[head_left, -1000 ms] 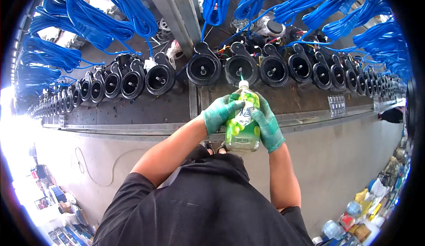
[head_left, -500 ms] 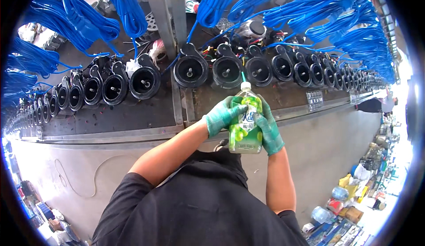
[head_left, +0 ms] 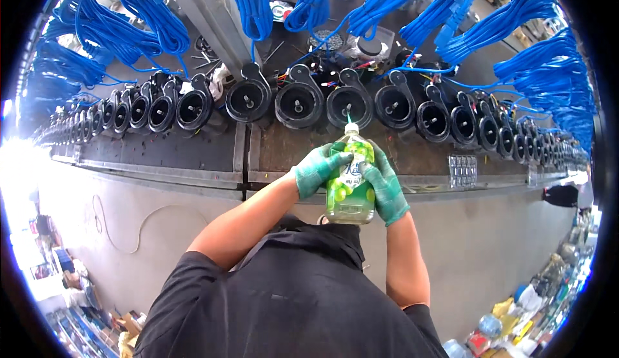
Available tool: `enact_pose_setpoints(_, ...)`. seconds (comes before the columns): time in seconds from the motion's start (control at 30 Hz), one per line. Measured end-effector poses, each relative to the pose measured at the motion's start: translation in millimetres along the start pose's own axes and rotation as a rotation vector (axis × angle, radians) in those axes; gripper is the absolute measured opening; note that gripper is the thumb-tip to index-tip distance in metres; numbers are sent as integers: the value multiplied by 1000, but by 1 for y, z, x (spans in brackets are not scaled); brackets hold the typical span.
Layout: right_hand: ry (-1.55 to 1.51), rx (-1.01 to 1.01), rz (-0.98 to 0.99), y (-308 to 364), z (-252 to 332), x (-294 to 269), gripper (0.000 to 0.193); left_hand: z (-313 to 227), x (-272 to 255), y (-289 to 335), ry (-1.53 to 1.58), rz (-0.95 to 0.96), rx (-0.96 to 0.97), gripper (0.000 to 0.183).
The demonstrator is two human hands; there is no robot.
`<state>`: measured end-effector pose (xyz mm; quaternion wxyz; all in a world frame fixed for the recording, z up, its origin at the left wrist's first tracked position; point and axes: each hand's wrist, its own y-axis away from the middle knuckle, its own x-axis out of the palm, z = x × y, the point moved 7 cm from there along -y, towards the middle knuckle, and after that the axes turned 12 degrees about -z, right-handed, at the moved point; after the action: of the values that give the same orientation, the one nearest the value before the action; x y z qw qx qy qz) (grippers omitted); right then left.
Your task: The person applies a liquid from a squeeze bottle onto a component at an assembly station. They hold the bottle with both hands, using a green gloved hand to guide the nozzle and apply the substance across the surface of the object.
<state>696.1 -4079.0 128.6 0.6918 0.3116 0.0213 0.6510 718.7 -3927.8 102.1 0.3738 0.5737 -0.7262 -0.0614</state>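
Note:
A clear plastic drink bottle (head_left: 351, 202) with a green fruit-patterned label stands upright between my hands, in front of the bench edge. My left hand (head_left: 318, 168), in a green glove, is closed around its left side near the shoulder. On the other side my right hand (head_left: 385, 187), gloved the same way, grips the label area. A white cap (head_left: 351, 128) tops the bottle, with a thin greenish straw or nozzle rising from it. Just beyond that tip sits a black round motor housing (head_left: 349, 123) with a metal shaft in its middle.
Black round housings (head_left: 298, 105) line the dark workbench (head_left: 284, 155) on both sides. Bundled blue cables (head_left: 251, 10) hang above them, beside a grey metal post (head_left: 209, 13). A clear blister tray (head_left: 462, 171) lies near the bench edge. Mixed items (head_left: 503, 326) are piled at lower right.
The view has turned a little, so the bench and housings sit differently in the picture. Both hands keep their grip on the bottle, which stays nearly in the same place.

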Motion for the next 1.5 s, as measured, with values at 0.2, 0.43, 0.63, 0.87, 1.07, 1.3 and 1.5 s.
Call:
enact_pose_setpoints(0.2, 18, 31, 62, -10, 1, -12, 74, -7, 21, 9, 12, -76, 11, 53)
enact_pose_setpoints(0.43, 13, -19, 83, 0, 31, -46, 78, -5, 66, -3, -15, -12, 79, 57)
enact_pose_setpoints(0.63, -1, -86, -34, -1, 53, -99, 75, 22, 103, -46, -61, 2, -5, 55)
enact_pose_setpoints(0.87, 31, -17, -51, -18, 57, -102, 71, 26, 98, -63, -9, -14, -46, 52)
enact_pose_setpoints(1.07, 63, -26, -71, -11, 59, -97, 73, 22, 100, -62, 66, 54, -116, 54)
enact_pose_setpoints(1.3, 117, -152, -165, 18, 83, -116, 73, 34, 134, -78, -13, 163, -96, 53)
enact_pose_setpoints(1.5, 107, -125, -253, 28, 91, -174, 71, 57, 181, -92, -136, 167, -179, 56)
